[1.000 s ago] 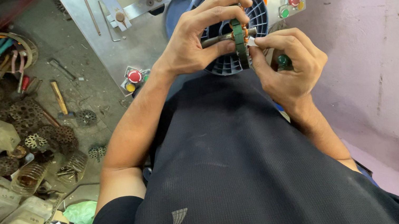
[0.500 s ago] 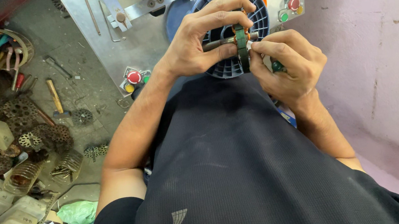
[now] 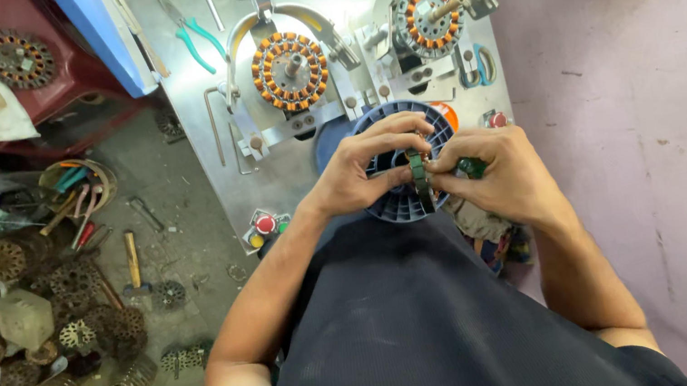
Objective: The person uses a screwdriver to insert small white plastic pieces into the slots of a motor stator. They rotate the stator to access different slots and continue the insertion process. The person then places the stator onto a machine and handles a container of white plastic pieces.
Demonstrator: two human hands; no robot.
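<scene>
A: Since the earlier frame, view has risen; two copper-wound stators (image 3: pixel 288 69) on the far steel plate (image 3: pixel 210 163) now show.

B: Hands?

A: Left hand (image 3: pixel 359 172) and right hand (image 3: pixel 503 181) both pinch a small green ring part (image 3: pixel 422 181) over a ribbed blue plastic disc (image 3: pixel 405 202), near the lap.

B: Controls?

A: Round red button (image 3: pixel 266 224) near-left of plate. Ring's detail obscured by fingers.
</scene>
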